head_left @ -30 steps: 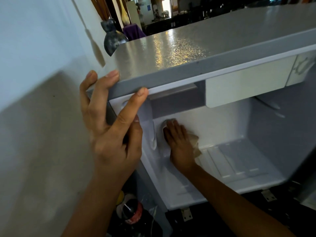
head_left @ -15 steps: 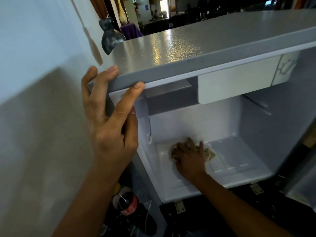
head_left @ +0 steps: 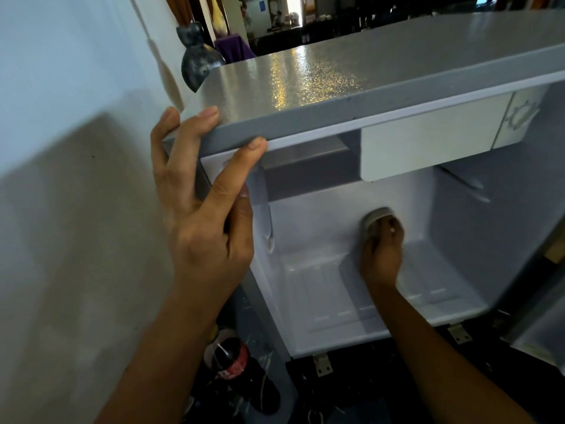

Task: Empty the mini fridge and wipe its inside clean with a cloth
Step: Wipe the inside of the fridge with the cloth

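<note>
Red-labelled cola bottle [head_left: 227,358] beside fridge [head_left: 336,87]; label writing unreadable.

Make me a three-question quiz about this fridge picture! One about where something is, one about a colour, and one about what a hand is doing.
1. Where is the cloth?
A. on top of the fridge
B. against the back wall inside the fridge
C. on the floor

2. What colour is the top of the mini fridge?
A. red
B. green
C. silver-grey

3. What is the left hand doing?
A. gripping the fridge's top front corner
B. holding a bottle
C. hanging loose

Answers:
1 B: the right hand presses the cloth on the white back wall.
2 C: the top shines silver-grey.
3 A: its fingers curl over the corner edge.
</note>
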`<action>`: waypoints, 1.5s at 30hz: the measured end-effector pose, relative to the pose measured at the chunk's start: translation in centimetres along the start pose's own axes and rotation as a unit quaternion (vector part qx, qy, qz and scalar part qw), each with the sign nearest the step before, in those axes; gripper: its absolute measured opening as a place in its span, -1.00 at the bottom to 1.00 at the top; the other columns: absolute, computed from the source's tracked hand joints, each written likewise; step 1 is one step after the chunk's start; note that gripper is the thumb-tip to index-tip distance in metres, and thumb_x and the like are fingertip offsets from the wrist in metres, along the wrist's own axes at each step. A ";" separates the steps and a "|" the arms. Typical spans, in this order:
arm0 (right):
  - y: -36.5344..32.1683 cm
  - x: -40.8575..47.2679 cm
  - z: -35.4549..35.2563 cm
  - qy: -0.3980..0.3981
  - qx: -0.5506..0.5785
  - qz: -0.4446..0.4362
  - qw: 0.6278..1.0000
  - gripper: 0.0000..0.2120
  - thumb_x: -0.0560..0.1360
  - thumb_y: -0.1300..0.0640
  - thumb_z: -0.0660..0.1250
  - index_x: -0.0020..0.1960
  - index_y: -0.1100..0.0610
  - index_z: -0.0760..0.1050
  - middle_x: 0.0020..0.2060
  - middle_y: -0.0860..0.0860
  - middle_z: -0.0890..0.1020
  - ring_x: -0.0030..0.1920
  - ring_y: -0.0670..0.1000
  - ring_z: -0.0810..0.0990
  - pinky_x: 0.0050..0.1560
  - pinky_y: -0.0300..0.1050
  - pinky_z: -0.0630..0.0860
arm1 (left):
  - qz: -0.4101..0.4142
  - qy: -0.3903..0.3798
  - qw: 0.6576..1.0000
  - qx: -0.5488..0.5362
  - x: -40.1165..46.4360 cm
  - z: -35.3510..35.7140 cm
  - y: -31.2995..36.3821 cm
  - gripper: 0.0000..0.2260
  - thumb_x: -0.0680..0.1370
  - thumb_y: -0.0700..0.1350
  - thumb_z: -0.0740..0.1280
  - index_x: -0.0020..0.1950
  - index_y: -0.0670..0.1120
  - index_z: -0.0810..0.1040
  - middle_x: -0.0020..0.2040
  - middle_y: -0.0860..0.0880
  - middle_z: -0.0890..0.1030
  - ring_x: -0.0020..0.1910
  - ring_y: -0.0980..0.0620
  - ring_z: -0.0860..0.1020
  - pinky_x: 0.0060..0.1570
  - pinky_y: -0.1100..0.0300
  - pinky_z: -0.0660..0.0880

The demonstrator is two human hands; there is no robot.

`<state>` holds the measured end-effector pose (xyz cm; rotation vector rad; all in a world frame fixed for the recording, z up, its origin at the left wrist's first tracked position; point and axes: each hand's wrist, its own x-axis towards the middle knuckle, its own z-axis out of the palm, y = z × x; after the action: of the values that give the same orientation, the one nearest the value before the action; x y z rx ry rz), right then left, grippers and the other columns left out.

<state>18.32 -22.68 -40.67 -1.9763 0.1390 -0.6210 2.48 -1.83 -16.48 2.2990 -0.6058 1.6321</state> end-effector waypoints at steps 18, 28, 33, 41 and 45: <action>0.4 -2.7 0.4 -0.221 -0.272 -0.141 0.926 -0.61 0.51 0.00 0.32 0.32 0.02 0.46 0.12 0.11 0.58 0.08 0.22 0.60 -0.05 0.02 0.52 | 0.028 0.034 0.998 0.037 0.1 0.8 -0.1 -0.69 0.61 -0.45 0.27 0.33 -0.31 0.58 0.42 -0.37 0.30 0.45 -0.65 0.23 0.64 -0.10 0.12; -4.4 1.9 -0.5 0.084 0.104 -0.204 0.970 -0.62 0.54 0.28 0.28 0.35 0.14 0.46 0.24 0.13 0.59 0.21 0.06 0.55 0.34 -0.27 0.40 | 0.037 0.065 0.997 0.015 -0.4 1.4 -0.1 -0.61 0.59 -0.44 0.24 0.38 -0.22 0.56 0.52 -0.13 0.28 0.57 -0.44 0.20 0.63 -0.10 0.18; -8.6 -0.2 5.5 0.019 0.109 -0.287 0.952 -0.54 0.49 0.39 0.19 0.38 0.26 0.48 0.44 0.18 0.42 0.49 0.20 0.31 0.54 0.05 0.19 | 0.036 0.059 0.997 0.014 -0.5 1.5 -0.2 -0.60 0.58 -0.46 0.24 0.38 -0.22 0.55 0.52 -0.23 0.30 0.56 -0.47 0.22 0.62 -0.24 0.20; -7.6 -2.3 10.1 -0.037 -0.004 -0.390 0.920 -0.47 0.63 -0.06 0.13 0.55 0.10 0.26 0.58 0.20 0.19 0.60 0.25 0.06 0.56 0.28 -0.01 | 0.041 0.064 0.997 0.022 -0.4 1.5 -0.3 -0.57 0.54 -0.51 0.25 0.36 -0.25 0.56 0.50 -0.24 0.28 0.53 -0.51 0.24 0.50 -0.39 0.28; -6.5 -1.6 10.4 -0.010 -0.060 -0.442 0.895 -0.54 0.57 0.10 0.26 0.47 0.03 0.41 0.56 0.17 0.26 0.59 0.22 0.10 0.55 0.28 0.06 | 0.041 0.035 0.998 0.034 -0.5 0.8 -0.3 -0.59 0.59 -0.44 0.28 0.41 -0.18 0.53 0.53 -0.14 0.25 0.56 -0.41 0.25 0.54 -0.20 0.36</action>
<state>20.85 -10.62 -39.33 -2.1110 -0.8024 -1.1816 3.14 -1.81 -17.25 2.2796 -0.6457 1.7890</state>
